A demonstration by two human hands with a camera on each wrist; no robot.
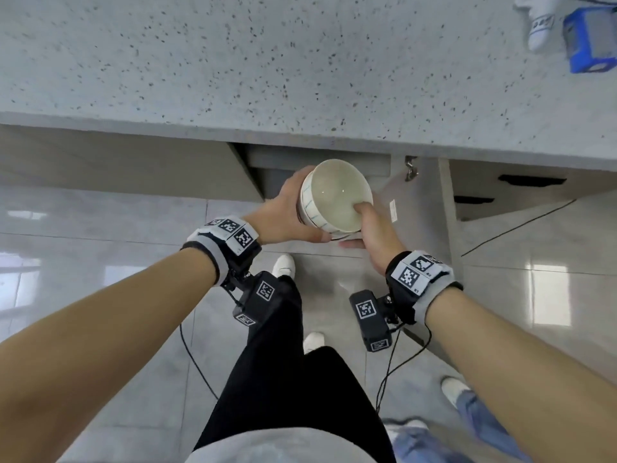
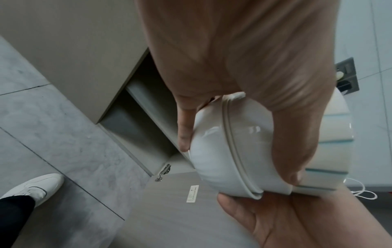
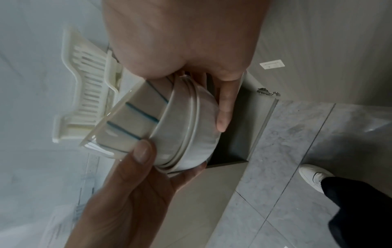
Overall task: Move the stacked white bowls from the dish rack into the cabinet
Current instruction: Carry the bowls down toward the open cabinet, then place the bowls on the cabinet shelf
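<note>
I hold a stack of white bowls (image 1: 335, 198) with blue stripes in both hands, tilted, low in front of the open cabinet (image 1: 320, 162) under the counter. My left hand (image 1: 290, 212) grips the stack's left side, thumb along the lower bowl. My right hand (image 1: 364, 228) pinches the rim, thumb inside the top bowl and fingers beneath. The left wrist view shows the bowls (image 2: 244, 151) close to the dark cabinet opening (image 2: 137, 117). In the right wrist view the bowls (image 3: 159, 125) hide part of the white dish rack (image 3: 84, 94) on the counter behind them.
The open cabinet door (image 1: 420, 208) stands at the right of the bowls, hinge at its top. A speckled counter (image 1: 300, 61) overhangs, with a blue object (image 1: 589, 41) at its far right. Drawers (image 1: 517, 182) lie right. Cables (image 1: 394, 372) and another person's feet (image 1: 467, 406) are on the floor.
</note>
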